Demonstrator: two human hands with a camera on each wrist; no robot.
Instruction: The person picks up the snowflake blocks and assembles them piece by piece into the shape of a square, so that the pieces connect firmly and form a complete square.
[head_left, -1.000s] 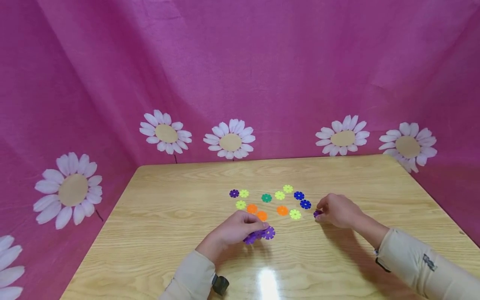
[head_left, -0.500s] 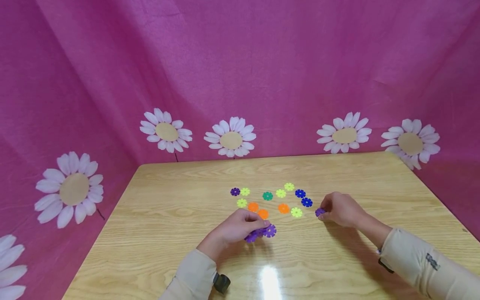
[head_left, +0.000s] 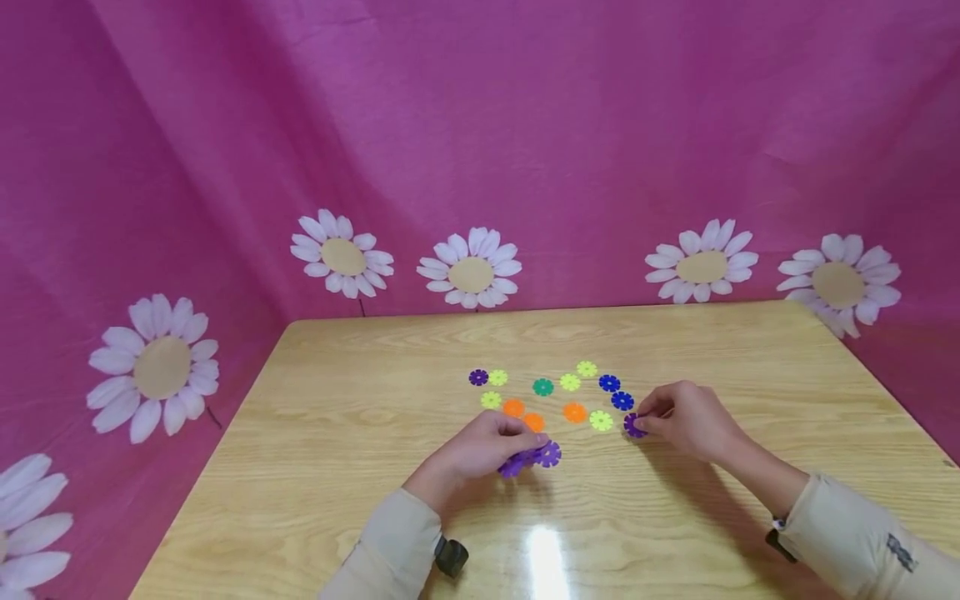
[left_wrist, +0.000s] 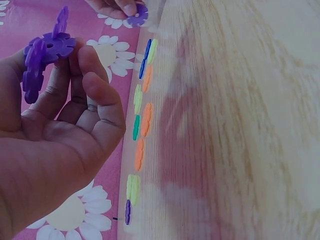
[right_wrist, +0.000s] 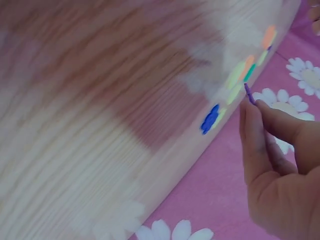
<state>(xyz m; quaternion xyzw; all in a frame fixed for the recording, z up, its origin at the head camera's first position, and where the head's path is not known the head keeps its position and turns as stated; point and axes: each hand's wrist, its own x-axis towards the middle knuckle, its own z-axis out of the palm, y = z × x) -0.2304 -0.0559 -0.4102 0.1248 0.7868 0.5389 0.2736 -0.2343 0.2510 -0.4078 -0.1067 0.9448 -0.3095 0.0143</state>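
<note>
My left hand (head_left: 478, 451) pinches a cluster of purple notched snowflake discs (head_left: 551, 454) close over the table. In the left wrist view, several of these joined discs (left_wrist: 49, 47) show, slotted together at angles, with the other fingers curled below. My right hand (head_left: 692, 422) pinches one purple snowflake disc (head_left: 633, 426) between thumb and fingertips, to the right of the cluster. Seen edge-on in the right wrist view, that single disc (right_wrist: 249, 93) stands out past the fingertips. Blue discs (head_left: 622, 402) lie just beyond it on the table.
Loose discs lie flat on the wooden table (head_left: 360, 392) beyond the hands: a green disc (head_left: 543, 387), several yellow discs (head_left: 587, 368), orange discs (head_left: 575, 412) and a dark purple disc (head_left: 478, 377). A pink daisy-print cloth (head_left: 570, 167) surrounds the table's back and sides.
The disc in my right hand has turned and shows more of its face. My left hand still holds the purple cluster. The whole head view has shifted slightly.
</note>
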